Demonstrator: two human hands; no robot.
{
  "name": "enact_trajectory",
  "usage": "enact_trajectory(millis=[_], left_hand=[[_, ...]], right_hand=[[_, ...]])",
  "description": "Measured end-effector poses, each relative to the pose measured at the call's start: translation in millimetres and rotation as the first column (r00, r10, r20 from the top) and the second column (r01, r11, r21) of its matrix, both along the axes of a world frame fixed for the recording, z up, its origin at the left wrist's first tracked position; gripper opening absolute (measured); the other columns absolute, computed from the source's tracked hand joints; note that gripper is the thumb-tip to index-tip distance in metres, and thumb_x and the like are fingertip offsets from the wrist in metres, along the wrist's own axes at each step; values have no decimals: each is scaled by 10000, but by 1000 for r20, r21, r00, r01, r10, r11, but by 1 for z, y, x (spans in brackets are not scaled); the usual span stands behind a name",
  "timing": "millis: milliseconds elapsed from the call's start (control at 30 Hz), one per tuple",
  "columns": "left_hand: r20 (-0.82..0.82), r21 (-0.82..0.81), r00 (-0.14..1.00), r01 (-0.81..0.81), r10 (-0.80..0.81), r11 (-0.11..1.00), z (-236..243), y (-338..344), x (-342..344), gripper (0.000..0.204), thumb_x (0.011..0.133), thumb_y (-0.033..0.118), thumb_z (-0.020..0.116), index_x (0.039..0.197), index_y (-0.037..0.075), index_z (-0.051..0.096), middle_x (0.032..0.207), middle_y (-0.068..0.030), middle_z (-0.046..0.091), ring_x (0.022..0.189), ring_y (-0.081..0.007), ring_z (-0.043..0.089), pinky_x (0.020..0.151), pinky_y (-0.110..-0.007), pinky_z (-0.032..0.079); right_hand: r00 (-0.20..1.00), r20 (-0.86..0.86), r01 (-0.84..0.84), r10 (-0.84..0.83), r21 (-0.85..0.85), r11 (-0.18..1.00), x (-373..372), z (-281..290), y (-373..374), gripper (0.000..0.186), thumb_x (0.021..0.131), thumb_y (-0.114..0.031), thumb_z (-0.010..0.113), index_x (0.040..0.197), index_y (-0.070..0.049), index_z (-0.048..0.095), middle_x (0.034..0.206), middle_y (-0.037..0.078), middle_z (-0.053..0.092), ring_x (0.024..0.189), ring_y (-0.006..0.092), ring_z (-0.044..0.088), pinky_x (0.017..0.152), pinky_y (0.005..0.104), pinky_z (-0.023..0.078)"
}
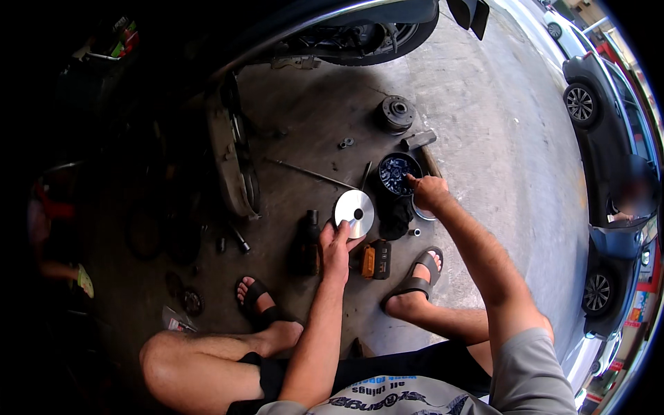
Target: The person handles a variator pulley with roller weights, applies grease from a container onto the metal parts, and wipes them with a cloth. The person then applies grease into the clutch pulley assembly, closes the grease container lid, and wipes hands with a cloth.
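Observation:
My left hand (pixel 335 253) grips a shiny silver metal disc (pixel 354 199) with a round hole in its middle, thumb on its face and fingers beneath. The disc is held above the floor. My right hand (pixel 431 193) reaches to a round black tub (pixel 381 166) holding dark blue, glossy grease (pixel 395 171). Its index finger stretches out to the grease at the tub's right side, and the other fingers are curled. Nothing shows in that hand. Below the tub lies a crumpled black cloth (pixel 396 220), beside a round lid-like piece (pixel 423 211) partly hidden by my right hand.
A hammer (pixel 419 140) and a clutch-like metal part (pixel 396 114) lie beyond the tub. A power tool with an orange-black battery (pixel 375 260) rests between my feet. A long rod (pixel 311 171) lies left. A raised vehicle's wheel (pixel 387 52) stands ahead; parked cars (pixel 609 138) are right.

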State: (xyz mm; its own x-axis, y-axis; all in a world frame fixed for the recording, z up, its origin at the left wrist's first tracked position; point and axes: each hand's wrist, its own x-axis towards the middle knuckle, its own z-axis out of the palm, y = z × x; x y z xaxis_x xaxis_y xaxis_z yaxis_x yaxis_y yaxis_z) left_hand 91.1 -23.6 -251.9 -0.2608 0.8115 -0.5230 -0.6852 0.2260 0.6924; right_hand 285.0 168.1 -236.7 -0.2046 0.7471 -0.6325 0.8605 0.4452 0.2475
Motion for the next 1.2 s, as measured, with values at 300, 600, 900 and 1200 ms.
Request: enact_trajectory(millis=[300, 600, 900, 1200], left_hand=[[2, 36, 1000, 11, -11, 999, -2, 3, 1, 373, 1052, 185, 510, 1354, -34, 502, 1299, -146, 585, 1160, -264, 624, 965, -461, 572], [-141, 121, 989, 59, -42, 991, -3, 0, -4, 357, 1052, 187, 521, 1345, -17, 515, 1292, -131, 599, 1165, -238, 624, 981, -415, 559], [-164, 193, 985, 93, -61, 977, 29, -5, 10, 300, 1049, 172, 517, 1289, -4, 552, 1232, -106, 629, 1115, -205, 638, 925, -375, 573], [-215, 282, 975, 126, -66, 951, 36, -10, 9, 265, 1034, 159, 537, 1260, 24, 569, 1147, -71, 645, 1022, -156, 628, 861, -327, 541]], right_hand=[[998, -52, -43, 46, 56, 997, 15, -7, 14, 558, 882, -131, 497, 1425, -235, 570, 1109, 115, 735, 1013, 293, 716, 850, 426, 574], [98, -585, 166, -805, -788, 593, -12, 91, -62, 370, 950, -98, 581, 1312, -39, 631, 807, 24, 609, 716, 89, 634, 653, 272, 605], [12, -553, 89, -833, -829, 552, -21, 116, -123, 508, 971, -90, 557, 1470, -25, 485, 831, -21, 560, 771, 67, 608, 710, 268, 602], [428, -892, 17, -148, -156, 988, -25, 103, -145, 594, 907, -59, 558, 1493, -51, 457, 805, 52, 591, 720, 104, 604, 663, 323, 561]])
